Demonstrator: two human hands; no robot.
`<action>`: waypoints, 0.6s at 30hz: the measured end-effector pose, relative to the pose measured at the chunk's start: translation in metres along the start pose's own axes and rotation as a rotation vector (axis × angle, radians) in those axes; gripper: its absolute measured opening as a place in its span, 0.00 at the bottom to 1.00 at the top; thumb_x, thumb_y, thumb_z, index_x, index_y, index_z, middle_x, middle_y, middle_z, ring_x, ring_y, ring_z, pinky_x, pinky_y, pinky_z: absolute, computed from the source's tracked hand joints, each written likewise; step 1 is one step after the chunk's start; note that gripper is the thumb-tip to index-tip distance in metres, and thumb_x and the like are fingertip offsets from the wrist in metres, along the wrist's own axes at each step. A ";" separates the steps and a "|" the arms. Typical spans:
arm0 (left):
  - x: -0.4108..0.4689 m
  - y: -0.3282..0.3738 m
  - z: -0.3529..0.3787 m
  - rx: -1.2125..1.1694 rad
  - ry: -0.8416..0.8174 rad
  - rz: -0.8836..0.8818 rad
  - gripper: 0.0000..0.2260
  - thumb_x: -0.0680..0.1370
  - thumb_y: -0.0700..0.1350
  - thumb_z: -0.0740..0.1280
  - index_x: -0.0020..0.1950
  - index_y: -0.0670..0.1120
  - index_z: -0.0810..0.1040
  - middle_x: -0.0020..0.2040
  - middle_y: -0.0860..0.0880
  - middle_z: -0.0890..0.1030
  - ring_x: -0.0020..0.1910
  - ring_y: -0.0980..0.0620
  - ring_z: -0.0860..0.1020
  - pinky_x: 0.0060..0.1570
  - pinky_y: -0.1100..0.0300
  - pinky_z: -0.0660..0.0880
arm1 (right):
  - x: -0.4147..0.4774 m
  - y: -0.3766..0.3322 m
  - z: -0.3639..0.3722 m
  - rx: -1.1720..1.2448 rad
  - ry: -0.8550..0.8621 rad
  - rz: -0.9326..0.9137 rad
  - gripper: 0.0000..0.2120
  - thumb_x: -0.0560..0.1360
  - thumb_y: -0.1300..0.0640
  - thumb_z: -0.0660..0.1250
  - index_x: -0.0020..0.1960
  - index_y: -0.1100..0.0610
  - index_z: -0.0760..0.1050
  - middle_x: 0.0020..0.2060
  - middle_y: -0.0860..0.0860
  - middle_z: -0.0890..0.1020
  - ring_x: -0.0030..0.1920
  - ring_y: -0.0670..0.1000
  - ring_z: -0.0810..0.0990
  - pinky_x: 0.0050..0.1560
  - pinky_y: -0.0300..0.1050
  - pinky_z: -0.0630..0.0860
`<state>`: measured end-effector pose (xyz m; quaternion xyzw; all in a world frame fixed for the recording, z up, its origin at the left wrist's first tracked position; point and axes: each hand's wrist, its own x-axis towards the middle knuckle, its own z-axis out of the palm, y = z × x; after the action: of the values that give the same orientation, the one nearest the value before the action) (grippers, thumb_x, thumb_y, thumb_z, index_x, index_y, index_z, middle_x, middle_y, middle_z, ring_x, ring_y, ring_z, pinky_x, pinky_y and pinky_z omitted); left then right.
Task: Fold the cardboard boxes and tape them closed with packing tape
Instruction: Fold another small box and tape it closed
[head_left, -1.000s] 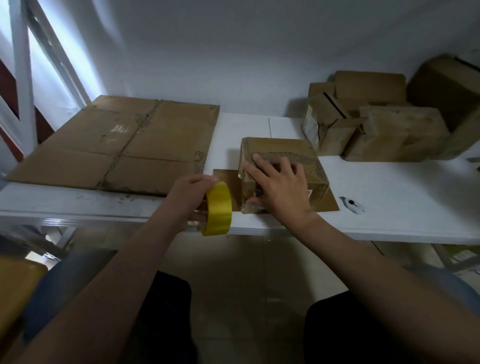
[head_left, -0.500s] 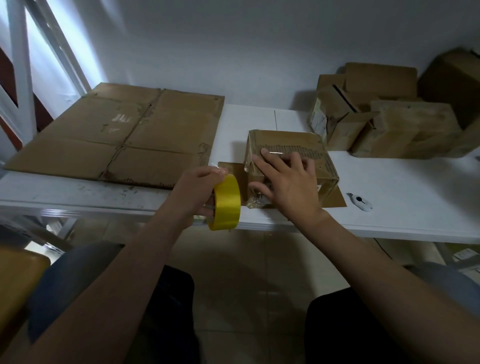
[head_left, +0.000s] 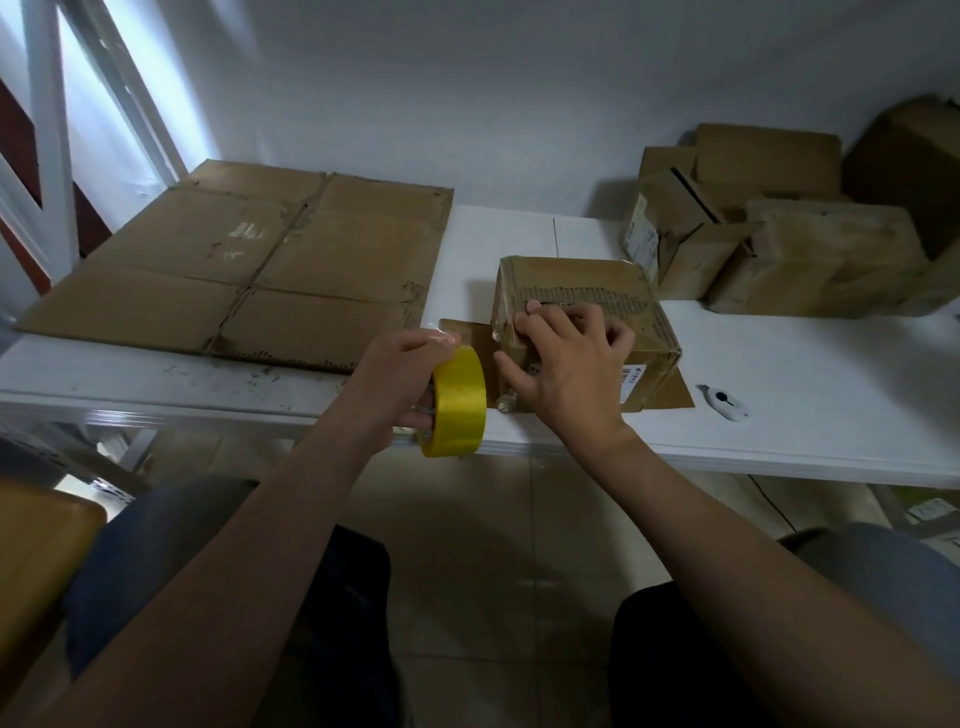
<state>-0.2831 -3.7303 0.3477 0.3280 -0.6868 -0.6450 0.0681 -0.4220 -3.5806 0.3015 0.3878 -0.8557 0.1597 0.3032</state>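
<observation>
A small brown cardboard box (head_left: 644, 332) stands near the front edge of the white table (head_left: 810, 395), on a flat piece of cardboard. My right hand (head_left: 566, 364) lies over its near left corner, fingers spread and pressing on the top and side. My left hand (head_left: 400, 374) grips a yellow roll of packing tape (head_left: 460, 402) just left of the box, at the table's edge. A clear strip of tape runs from the roll toward the box corner.
A large flattened cardboard sheet (head_left: 249, 260) covers the table's left part. A pile of taped and half-open boxes (head_left: 779, 228) stands at the back right. A small white cutter (head_left: 724, 402) lies right of the box. My knees are below the table edge.
My left hand has lifted the tape roll up and right, closer to the box. My right hand's fingers have slid along the box top while still pressing it.
</observation>
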 end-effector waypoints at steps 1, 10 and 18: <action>0.000 0.000 0.000 -0.001 0.003 -0.001 0.10 0.82 0.51 0.65 0.62 0.54 0.82 0.58 0.44 0.79 0.53 0.41 0.82 0.39 0.51 0.83 | 0.002 -0.001 0.000 0.011 0.027 0.022 0.15 0.76 0.37 0.65 0.54 0.46 0.80 0.54 0.42 0.83 0.58 0.55 0.75 0.54 0.57 0.66; -0.001 0.001 0.001 -0.005 -0.008 -0.006 0.11 0.82 0.50 0.66 0.63 0.53 0.81 0.59 0.43 0.78 0.54 0.40 0.81 0.41 0.50 0.83 | 0.007 -0.014 -0.002 0.073 0.054 0.137 0.11 0.78 0.43 0.63 0.47 0.47 0.81 0.47 0.43 0.82 0.55 0.55 0.74 0.53 0.57 0.66; -0.001 0.000 0.004 -0.018 -0.034 -0.012 0.11 0.82 0.51 0.66 0.63 0.54 0.81 0.60 0.43 0.78 0.54 0.39 0.81 0.41 0.50 0.83 | -0.007 0.009 -0.003 -0.014 -0.147 -0.094 0.39 0.63 0.39 0.79 0.70 0.49 0.71 0.71 0.47 0.75 0.65 0.57 0.72 0.62 0.58 0.64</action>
<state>-0.2842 -3.7264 0.3471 0.3203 -0.6800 -0.6573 0.0554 -0.4241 -3.5693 0.2986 0.4361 -0.8576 0.1103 0.2492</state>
